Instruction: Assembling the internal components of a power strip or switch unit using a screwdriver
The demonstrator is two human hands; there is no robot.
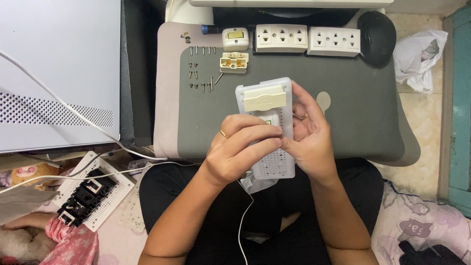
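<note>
White perforated board [274,164], rectangular, held upright-lengthwise above the lap, at the near edge of the grey surface [353,103]. A cream switch block [265,98] sits mounted at its far end.

Left hand [235,152]: fingers closed across the front of the board at mid-height, thumb side toward the body; a ring shows on one finger. Right hand [309,142]: fingers curled around the board's right edge, gripping it, fingertips meeting those of the left hand near the board's middle.

On the surface beyond the board: a small opened cream component [233,63] with metal contacts showing, just beside a closed cream switch unit [235,38]. Left of these, loose screws [200,68] set out in rows. Along the far edge, two white triple sockets [281,38] [334,41] side by side, then a black mouse [377,37].

Left of the surface: a white cased appliance [59,73] with a white cable [64,105] across it. On the floor near the left knee, a second perforated board [93,191] carrying black parts. A crumpled white bag [419,56] lies on the floor at far right.
</note>
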